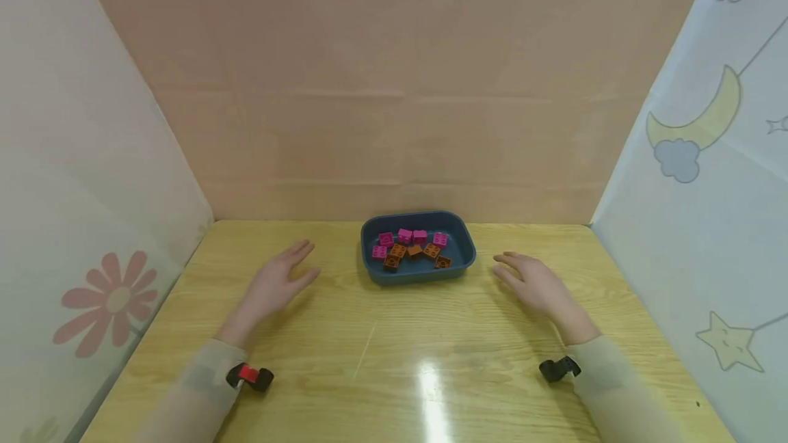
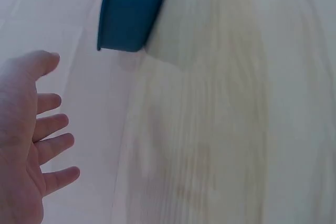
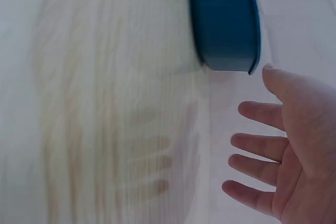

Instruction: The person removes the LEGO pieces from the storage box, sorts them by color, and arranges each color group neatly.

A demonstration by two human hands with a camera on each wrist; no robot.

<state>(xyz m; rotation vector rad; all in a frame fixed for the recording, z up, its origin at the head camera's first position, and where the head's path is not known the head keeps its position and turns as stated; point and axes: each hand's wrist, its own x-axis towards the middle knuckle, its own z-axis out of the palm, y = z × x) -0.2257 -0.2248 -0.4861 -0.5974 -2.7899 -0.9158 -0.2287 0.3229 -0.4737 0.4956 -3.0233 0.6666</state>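
A dark blue tray stands at the back middle of the wooden table. Several magenta toy bricks lie in its rear half, and several orange-brown bricks in front of them. To the left of the tray is my left hand, fingers extended and holding nothing. My right hand mirrors it on the right side, also without anything in it. Both wrist views show the spread fingers apart from the tray's outer wall, with the thumb nearest to it.
The yellowish wooden table ends at a tan back panel. White side panels with printed pictures, a flower on the left and a moon on the right, flank it. A black wrist device sits on the right sleeve.
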